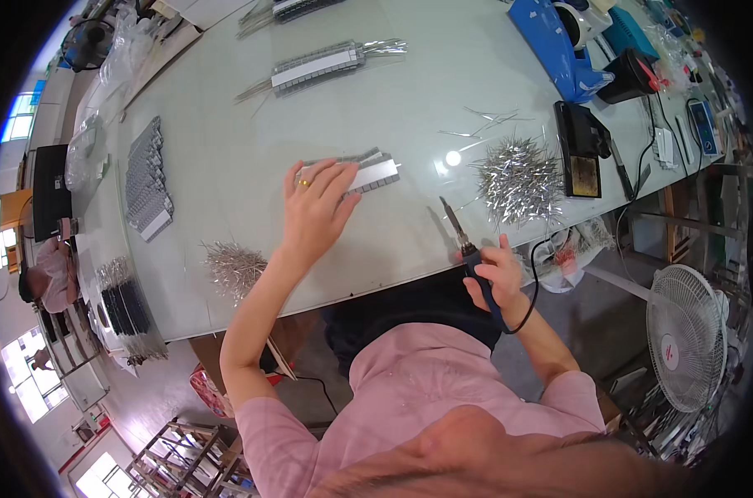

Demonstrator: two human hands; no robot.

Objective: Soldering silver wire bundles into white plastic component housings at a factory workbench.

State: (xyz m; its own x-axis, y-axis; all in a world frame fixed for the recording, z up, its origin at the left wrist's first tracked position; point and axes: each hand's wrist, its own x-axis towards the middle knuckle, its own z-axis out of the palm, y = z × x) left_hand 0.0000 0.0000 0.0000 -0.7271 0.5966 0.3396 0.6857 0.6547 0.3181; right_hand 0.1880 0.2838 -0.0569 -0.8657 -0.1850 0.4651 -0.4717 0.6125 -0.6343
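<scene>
My left hand lies over a short bundle of grey segmented strips with a white band along it. The fingers are bent across its left part and the thumb rests at its near side, hiding that end. In my right hand is a soldering iron with a dark blue handle, held near the table's front edge. Its metal tip points up and away, apart from the strips. Just beyond the iron to the right sits a large heap of silvery wire pieces; a smaller heap lies by my left forearm.
A bundled strip with long wires lies farther back. Grey strips are stacked at left, near dark wired bundles. At right are a soldering stand, a blue dispenser and a fan. The iron's cord loops beside my right wrist.
</scene>
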